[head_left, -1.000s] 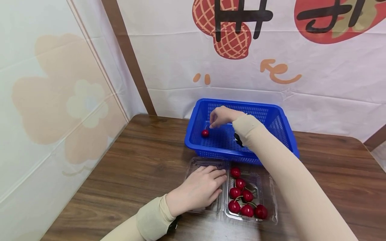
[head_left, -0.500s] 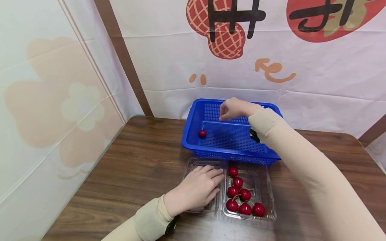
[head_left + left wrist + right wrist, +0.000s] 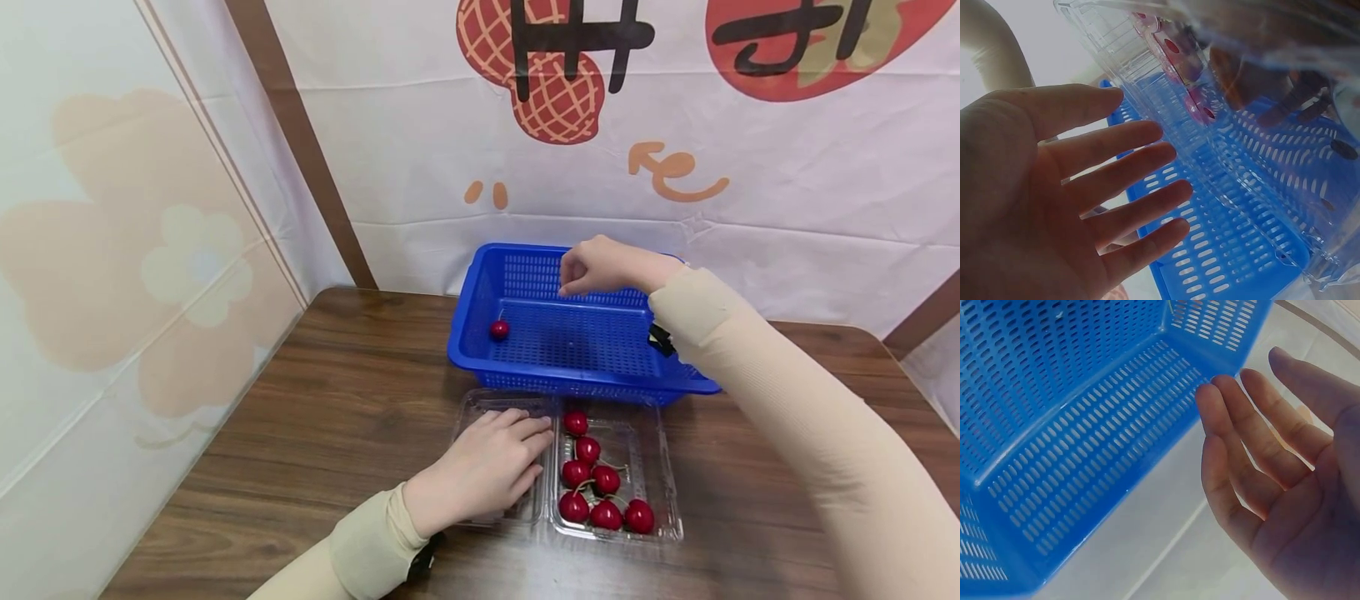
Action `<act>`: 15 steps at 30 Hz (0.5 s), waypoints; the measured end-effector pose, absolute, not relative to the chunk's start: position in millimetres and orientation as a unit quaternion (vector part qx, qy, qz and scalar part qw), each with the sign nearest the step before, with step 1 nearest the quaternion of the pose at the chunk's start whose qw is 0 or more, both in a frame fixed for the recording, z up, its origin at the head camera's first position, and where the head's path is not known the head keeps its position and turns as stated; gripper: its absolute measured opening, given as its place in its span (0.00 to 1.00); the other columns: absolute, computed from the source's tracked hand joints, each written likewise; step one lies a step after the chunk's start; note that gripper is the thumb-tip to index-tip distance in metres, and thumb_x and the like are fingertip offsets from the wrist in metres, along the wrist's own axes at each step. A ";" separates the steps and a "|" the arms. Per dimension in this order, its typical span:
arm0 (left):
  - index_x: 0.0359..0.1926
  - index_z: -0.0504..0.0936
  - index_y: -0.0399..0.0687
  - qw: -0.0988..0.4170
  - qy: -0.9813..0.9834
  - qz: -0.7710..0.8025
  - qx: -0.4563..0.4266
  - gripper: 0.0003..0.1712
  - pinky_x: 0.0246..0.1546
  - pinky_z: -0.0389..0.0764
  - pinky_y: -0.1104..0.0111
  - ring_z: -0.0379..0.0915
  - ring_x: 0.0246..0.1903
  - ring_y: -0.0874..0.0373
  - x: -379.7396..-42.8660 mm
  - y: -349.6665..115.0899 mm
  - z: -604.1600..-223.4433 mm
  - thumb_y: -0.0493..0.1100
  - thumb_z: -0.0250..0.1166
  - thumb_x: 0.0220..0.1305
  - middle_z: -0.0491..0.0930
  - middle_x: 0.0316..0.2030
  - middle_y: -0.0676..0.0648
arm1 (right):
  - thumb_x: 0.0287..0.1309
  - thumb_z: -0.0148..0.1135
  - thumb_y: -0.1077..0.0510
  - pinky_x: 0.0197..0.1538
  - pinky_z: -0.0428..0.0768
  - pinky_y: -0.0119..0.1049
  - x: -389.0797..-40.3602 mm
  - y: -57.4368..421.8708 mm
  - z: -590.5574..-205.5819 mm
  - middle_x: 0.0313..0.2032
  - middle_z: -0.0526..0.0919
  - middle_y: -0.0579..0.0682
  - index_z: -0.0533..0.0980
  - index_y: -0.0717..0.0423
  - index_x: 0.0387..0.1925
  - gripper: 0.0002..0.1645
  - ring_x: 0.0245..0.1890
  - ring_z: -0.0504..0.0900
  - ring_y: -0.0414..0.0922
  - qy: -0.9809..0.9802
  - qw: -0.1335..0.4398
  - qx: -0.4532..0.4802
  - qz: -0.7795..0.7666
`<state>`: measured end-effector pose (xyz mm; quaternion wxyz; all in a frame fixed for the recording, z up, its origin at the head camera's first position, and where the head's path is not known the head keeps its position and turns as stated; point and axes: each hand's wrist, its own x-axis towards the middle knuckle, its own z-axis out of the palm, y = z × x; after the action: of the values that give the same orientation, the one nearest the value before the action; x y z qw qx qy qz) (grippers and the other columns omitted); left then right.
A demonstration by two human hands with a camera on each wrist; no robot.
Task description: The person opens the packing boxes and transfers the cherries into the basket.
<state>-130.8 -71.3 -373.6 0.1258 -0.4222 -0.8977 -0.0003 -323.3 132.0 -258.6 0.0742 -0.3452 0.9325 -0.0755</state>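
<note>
In the head view, a blue plastic basket (image 3: pixel 585 377) stands at the back of the wood-grain table (image 3: pixel 337 417), with a single cherry (image 3: pixel 499 330) on its floor toward the left. Just in front, an unfolded clear clamshell (image 3: pixel 624 440) holds seven cherries (image 3: pixel 606 480) in its right half. The left hand (image 3: pixel 483 471) rests on the other half, the lid (image 3: pixel 480 408). The right hand (image 3: pixel 603 267) is over the basket, fingers bent, with no fruit visible in them.

In the left wrist view, the left hand's fingers are spread and nearly straight, pinching nothing. Such light, even pressure seems right for steadying thin plastic without buckling it.

In the right wrist view, the right hand is loosely curved and empty, thumb apart, beside the basket's wall. Cherries with stems would likely handle best pinched by the stem, then lowered rather than dropped, to avoid bruising.
</note>
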 end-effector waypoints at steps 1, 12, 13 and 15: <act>0.52 0.79 0.48 0.126 -0.898 0.000 -0.422 0.22 0.50 0.74 0.60 0.69 0.53 0.53 -131.0 -71.1 -373.6 0.51 0.57 0.60 0.77 0.55 0.50 | 0.54 0.61 0.51 0.38 0.78 0.44 -322.1 133.8 -257.8 0.26 0.84 0.51 0.79 0.54 0.32 0.10 0.26 0.78 0.42 0.932 0.070 -0.348 -0.075; 0.52 0.79 0.47 0.129 -0.897 -0.004 -0.422 0.22 0.49 0.74 0.60 0.69 0.52 0.53 -131.7 -69.7 -372.3 0.51 0.57 0.59 0.77 0.54 0.50 | 0.55 0.60 0.51 0.38 0.78 0.44 -306.4 160.8 -255.1 0.27 0.83 0.51 0.79 0.52 0.32 0.09 0.27 0.76 0.42 0.928 0.040 -0.348 -0.124; 0.52 0.79 0.47 0.129 -0.897 -0.005 -0.422 0.22 0.49 0.74 0.60 0.69 0.52 0.53 -131.8 -69.7 -372.2 0.50 0.57 0.59 0.77 0.54 0.50 | 0.55 0.61 0.51 0.38 0.77 0.44 -304.5 163.1 -254.9 0.27 0.83 0.50 0.79 0.52 0.32 0.09 0.27 0.76 0.42 0.928 0.038 -0.348 -0.129; 0.52 0.79 0.47 0.128 -0.898 -0.006 -0.422 0.22 0.49 0.74 0.60 0.69 0.52 0.52 -132.0 -69.6 -372.2 0.50 0.57 0.59 0.77 0.54 0.49 | 0.55 0.60 0.50 0.37 0.77 0.43 -301.2 168.0 -255.2 0.26 0.82 0.48 0.79 0.51 0.32 0.09 0.27 0.75 0.42 0.927 0.036 -0.346 -0.137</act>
<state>-132.0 -69.6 -372.2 0.1279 -0.4218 -0.8976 -0.0063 -301.2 168.0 -255.2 0.0355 -0.3462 0.9275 -0.1368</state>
